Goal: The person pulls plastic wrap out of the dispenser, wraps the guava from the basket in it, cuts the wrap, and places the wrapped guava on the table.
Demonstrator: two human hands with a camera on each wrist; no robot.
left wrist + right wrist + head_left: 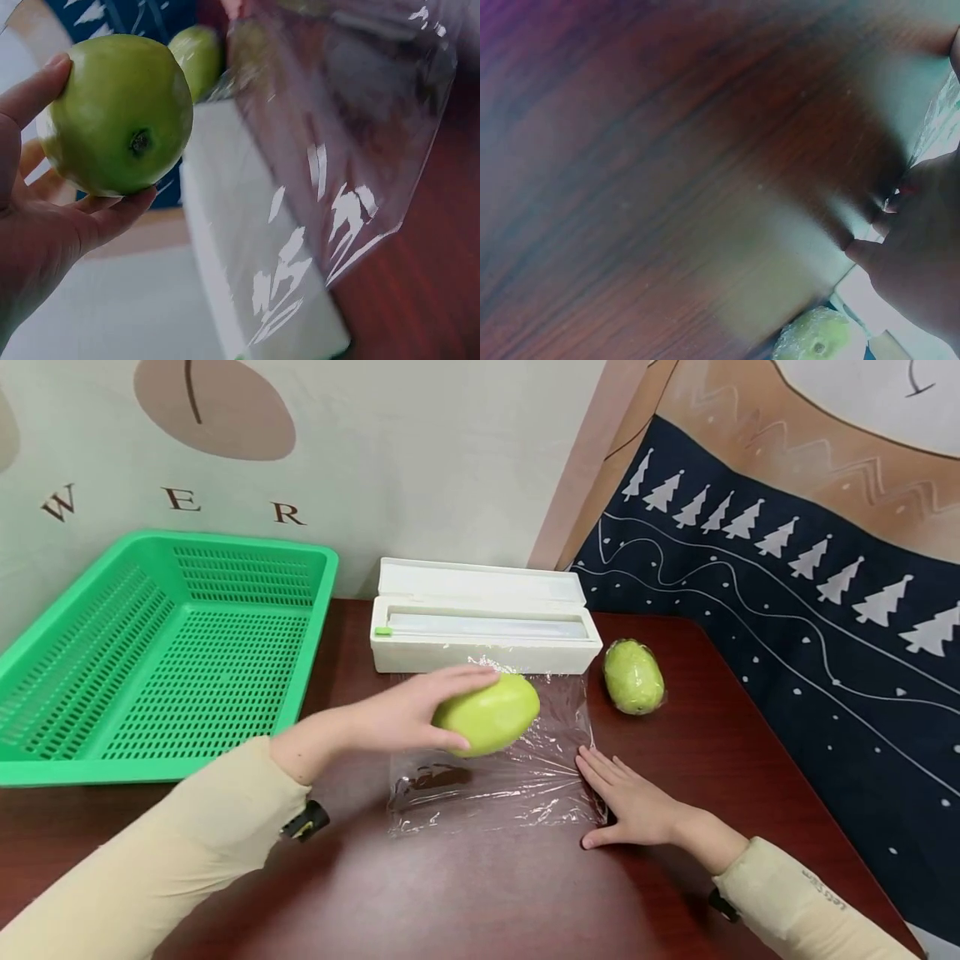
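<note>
In front of the open box, my left hand grips a green fruit over plastic film; my right hand lies outspread at the film's edge. The box holds a pale roll; left of it stands a basket, right a wrapped fruit.

A navy tree-print backdrop borders a reddish-brown table.
</note>
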